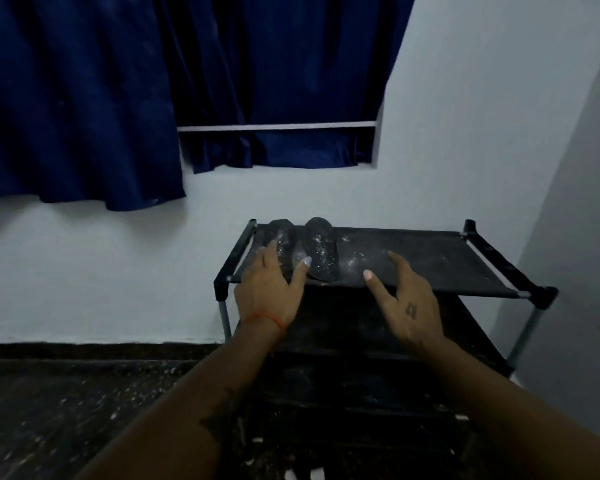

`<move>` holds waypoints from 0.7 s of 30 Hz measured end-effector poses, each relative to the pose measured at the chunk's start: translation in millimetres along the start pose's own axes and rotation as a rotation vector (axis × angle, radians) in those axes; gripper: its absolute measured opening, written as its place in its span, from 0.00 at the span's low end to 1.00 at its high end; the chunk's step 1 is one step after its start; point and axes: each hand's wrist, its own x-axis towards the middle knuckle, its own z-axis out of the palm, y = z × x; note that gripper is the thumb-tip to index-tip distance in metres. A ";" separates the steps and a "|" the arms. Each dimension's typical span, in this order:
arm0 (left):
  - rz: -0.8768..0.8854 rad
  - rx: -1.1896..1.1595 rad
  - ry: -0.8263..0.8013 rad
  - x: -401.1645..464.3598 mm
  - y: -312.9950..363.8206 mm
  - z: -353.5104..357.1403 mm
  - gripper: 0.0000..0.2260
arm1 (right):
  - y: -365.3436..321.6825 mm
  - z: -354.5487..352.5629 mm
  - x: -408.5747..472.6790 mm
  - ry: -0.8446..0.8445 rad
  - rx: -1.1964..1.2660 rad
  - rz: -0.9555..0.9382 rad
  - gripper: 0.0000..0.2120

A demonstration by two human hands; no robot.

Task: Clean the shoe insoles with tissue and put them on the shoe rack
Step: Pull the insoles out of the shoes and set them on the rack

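Two insoles point(303, 249) lie side by side at the left end of the shoe rack point(430, 258) top shelf, whose right part is bare. The left hand point(267, 285) overlaps the left insole, the right hand point(407, 299) hovers at the front edge; both hands' fingers are spread and hold nothing. No writing is readable.

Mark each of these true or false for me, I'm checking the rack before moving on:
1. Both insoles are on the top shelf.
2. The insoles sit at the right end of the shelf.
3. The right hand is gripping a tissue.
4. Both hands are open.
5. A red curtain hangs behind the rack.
1. True. The two insoles lie side by side on the shoe rack top shelf.
2. False. They sit at its left end.
3. False. The right hand holds nothing; no tissue shows.
4. True. The left hand and the right have spread fingers.
5. False. The curtain is dark blue.
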 end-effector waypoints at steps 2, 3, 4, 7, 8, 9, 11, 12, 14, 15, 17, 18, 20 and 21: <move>0.001 -0.007 0.008 21.9 -10.4 4.8 0.31 | -5.1 12.6 17.6 -0.014 0.037 -0.001 0.32; 0.007 -0.015 0.002 32.0 -15.7 9.0 0.31 | -8.0 18.9 25.4 -0.021 0.053 0.005 0.31; 0.014 -0.023 -0.007 41.1 -19.5 12.4 0.31 | -10.6 24.3 32.4 -0.030 0.064 0.010 0.30; -0.027 -0.094 -0.050 67.4 -27.1 26.8 0.29 | -13.4 44.7 54.9 -0.061 0.089 0.013 0.27; -0.054 -0.140 -0.061 75.2 -28.1 31.8 0.28 | -13.3 51.2 62.4 -0.065 0.106 0.025 0.27; -0.081 -0.182 -0.062 82.1 -27.3 34.7 0.27 | -13.7 56.4 69.9 -0.068 0.124 0.039 0.27; -0.150 -0.247 -0.067 95.6 -27.6 44.0 0.25 | -10.8 69.3 86.5 -0.082 0.135 0.084 0.26; -0.193 -0.258 -0.077 102.0 -28.9 49.1 0.25 | -8.0 75.3 94.5 -0.094 0.124 0.116 0.27; -0.297 -0.200 -0.093 110.8 -31.2 56.1 0.23 | -4.0 84.8 107.1 -0.134 0.084 0.198 0.27; -0.351 -0.160 -0.089 114.5 -32.8 59.7 0.22 | -2.6 89.0 111.1 -0.155 0.054 0.239 0.26; -0.435 -0.094 -0.073 120.2 -33.3 65.1 0.21 | -0.5 96.3 116.8 -0.181 -0.034 0.293 0.24; -0.459 -0.050 -0.084 120.9 -33.2 66.8 0.20 | -0.1 99.7 118.3 -0.187 -0.076 0.296 0.22; -0.479 0.041 -0.133 122.4 -34.3 69.7 0.17 | 0.1 105.0 120.1 -0.186 -0.150 0.274 0.17; -0.470 0.076 -0.150 123.9 -35.5 71.0 0.15 | 0.2 106.8 121.5 -0.187 -0.187 0.259 0.13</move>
